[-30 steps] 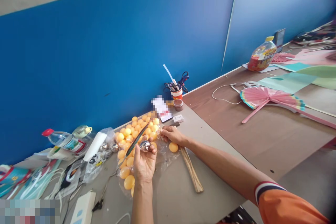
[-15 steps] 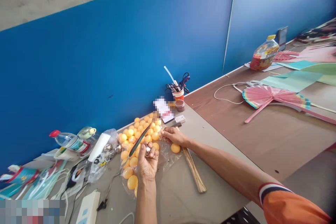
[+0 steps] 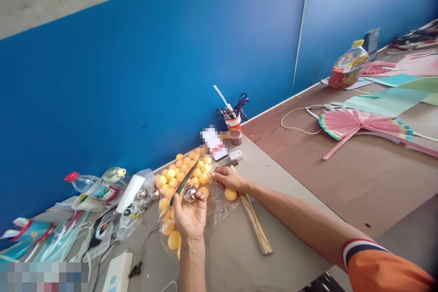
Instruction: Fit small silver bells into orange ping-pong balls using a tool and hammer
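My left hand (image 3: pixel 191 216) is palm up, thumb apart, with a shiny silver ball (image 3: pixel 189 194) resting against its fingers. Under and behind it lies a clear plastic bag (image 3: pixel 219 207) full of orange ping-pong balls (image 3: pixel 170 174). My right hand (image 3: pixel 227 178) has its fingers pinched at the bag's right edge. One loose-looking orange ball (image 3: pixel 230 194) sits just below that hand. A long, slim dark tool (image 3: pixel 185 180) with pointed tip slants over the balls; its kind is unclear. A wooden handle (image 3: pixel 256 228) runs from beneath my right wrist, its upper end partly hidden.
Left of the bag are a red-capped bottle (image 3: pixel 91 185), a white roll (image 3: pixel 130 194), more silver balls, cables and a power strip (image 3: pixel 118 271). A pen cup (image 3: pixel 233 123) stands by the blue partition (image 3: pixel 153 77). Rightward lie a pink paper fan (image 3: pixel 356 123) and a yellow-capped bottle (image 3: pixel 349 66).
My left hand's fingers and thumb have opened out, so the silver ball now shows much more fully. My right hand keeps its place at the bag. The view has shifted slightly.
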The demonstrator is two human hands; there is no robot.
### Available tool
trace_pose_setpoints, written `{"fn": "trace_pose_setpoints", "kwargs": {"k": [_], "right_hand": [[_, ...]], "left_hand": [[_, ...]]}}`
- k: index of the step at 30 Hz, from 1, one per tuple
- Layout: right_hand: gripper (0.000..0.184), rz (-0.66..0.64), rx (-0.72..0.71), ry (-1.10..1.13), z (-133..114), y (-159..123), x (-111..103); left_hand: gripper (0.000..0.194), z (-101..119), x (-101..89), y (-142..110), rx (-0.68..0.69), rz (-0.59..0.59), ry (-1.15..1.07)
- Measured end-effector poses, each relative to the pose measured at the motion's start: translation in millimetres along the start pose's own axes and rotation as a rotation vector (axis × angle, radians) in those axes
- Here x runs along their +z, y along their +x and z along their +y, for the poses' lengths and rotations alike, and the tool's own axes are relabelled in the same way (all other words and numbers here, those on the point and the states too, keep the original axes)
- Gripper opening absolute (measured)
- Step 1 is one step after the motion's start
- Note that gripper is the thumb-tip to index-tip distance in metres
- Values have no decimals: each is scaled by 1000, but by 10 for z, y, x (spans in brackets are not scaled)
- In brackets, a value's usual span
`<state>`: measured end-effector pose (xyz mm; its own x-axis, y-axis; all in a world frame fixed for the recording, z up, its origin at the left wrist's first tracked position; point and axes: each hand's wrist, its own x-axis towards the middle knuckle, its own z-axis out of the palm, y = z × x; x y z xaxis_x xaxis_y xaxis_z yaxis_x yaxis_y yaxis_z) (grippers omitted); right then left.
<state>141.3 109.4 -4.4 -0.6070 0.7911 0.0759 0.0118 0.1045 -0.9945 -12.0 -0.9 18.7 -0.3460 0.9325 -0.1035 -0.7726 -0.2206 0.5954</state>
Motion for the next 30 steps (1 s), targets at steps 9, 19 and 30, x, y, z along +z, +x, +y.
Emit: {"fn": "trace_pose_setpoints", "kwargs": {"k": [9,19,30], "right_hand": [[29,-28,-60,-120,40,14,31],[10,-80,-191,-362,82,2,107],[10,-71,-198,-336,83,-4,98]], "left_hand": [[34,23,-114,78,-46,8,-2],[31,49,-21,22,-37,98,-54],[11,14,-29,25,-28,75,-5]]}}
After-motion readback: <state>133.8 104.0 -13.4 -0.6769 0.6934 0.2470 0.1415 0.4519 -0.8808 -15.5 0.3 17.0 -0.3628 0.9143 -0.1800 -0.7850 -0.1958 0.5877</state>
